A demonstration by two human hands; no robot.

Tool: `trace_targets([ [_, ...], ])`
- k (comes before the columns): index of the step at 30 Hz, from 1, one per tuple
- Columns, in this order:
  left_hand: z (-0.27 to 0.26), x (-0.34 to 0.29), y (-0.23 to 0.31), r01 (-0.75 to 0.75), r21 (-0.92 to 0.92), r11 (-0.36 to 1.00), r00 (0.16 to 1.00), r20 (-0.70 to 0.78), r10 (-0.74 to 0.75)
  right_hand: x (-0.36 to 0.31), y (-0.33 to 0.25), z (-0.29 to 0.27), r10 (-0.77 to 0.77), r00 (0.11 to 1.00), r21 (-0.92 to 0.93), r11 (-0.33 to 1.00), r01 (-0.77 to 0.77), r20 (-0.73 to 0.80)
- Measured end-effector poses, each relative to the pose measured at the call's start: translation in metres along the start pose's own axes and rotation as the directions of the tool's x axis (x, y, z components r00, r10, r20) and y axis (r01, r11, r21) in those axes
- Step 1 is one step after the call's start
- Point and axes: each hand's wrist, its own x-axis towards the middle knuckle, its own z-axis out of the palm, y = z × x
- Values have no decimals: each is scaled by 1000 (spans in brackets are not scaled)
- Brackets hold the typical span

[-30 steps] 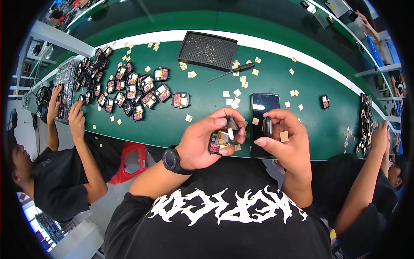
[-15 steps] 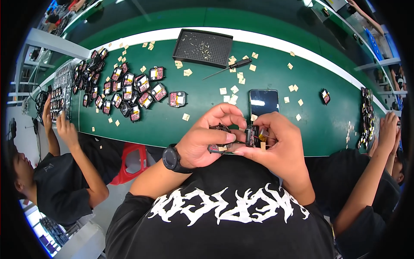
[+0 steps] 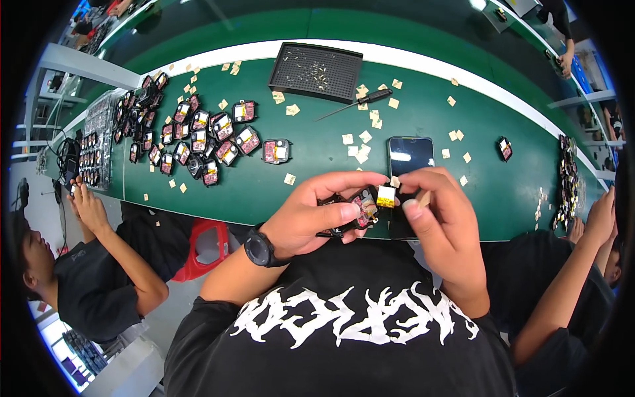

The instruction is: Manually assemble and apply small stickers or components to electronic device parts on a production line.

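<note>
My left hand [image 3: 305, 215], closed, grips a small black device housing [image 3: 340, 210] with its red circuit board [image 3: 364, 204] uppermost. A small silver battery [image 3: 386, 196] with yellow tape sticks out beside the board, by my left fingertips. My right hand [image 3: 451, 221] is just right of the battery, its thumb and fingers bent. A tan paper square [image 3: 424, 198] shows between those fingers. Whether the right fingertips touch the battery I cannot tell. Beyond both hands lies a dark phone [image 3: 411, 153] on the green table [image 3: 317, 139].
Many similar open housings [image 3: 210, 135] cluster on the left. A black tray [image 3: 316, 69] with small metal pieces stands at the back, near a screwdriver [image 3: 370, 98]. Tan squares are scattered about. One housing [image 3: 505, 148] lies right, near another pile [image 3: 567, 178]. People sit at both sides.
My right hand has drawn slightly right and its fingers have opened out from the housing. The housing has turned, so its board and the battery now face up.
</note>
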Motion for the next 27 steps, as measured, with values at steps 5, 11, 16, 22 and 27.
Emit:
trace_targets([
  [5, 7, -5, 3, -28, 137, 990, 989, -138, 47, -5, -7, -2, 171, 983, 103, 979, -177, 66],
  [11, 10, -12, 6, -82, 368, 926, 965, -204, 166, -1, -11, 5, 219, 974, 90, 971, -224, 54],
  [16, 16, -17, 5, -68, 528, 846, 927, -279, 249, 4, -15, 14, 211, 960, 16, 976, -217, 185],
  [22, 17, -22, 2, -134, 638, 758, 901, -241, 362, 9, -10, 28, 476, 832, 250, 801, -544, 286],
  [27, 18, -25, 2, -174, 648, 742, 904, -194, 381, 14, -2, 32, 559, 743, 416, 615, -669, 368],
])
